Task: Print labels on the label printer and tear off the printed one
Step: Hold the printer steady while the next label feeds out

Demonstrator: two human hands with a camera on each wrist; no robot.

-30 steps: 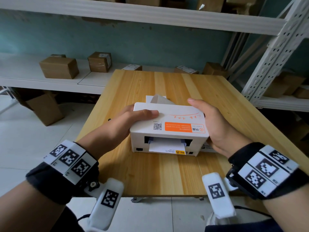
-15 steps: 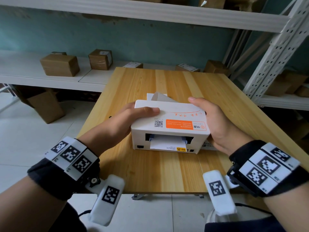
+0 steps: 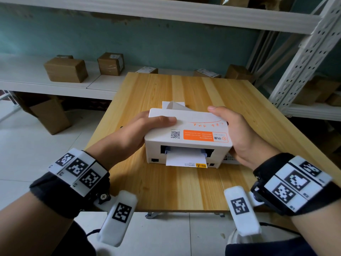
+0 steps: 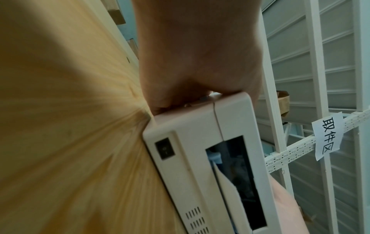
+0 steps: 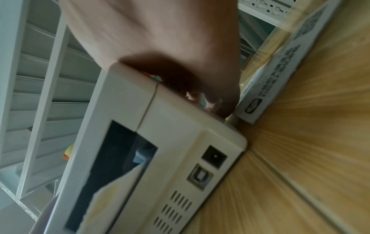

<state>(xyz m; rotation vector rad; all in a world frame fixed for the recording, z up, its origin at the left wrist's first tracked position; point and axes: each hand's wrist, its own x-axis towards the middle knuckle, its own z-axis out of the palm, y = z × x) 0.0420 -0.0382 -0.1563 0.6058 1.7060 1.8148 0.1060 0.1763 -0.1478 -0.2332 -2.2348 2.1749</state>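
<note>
On the wooden table sits the label printer, gripped at both ends: left hand curled over its left side, right hand wrapped round the right. Paper is seen poking from the near slot.

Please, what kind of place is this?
Probably a parcel pickup or storage room: brown parcels lie on white metal shelves, and a label printer stands on the wooden table.
</note>
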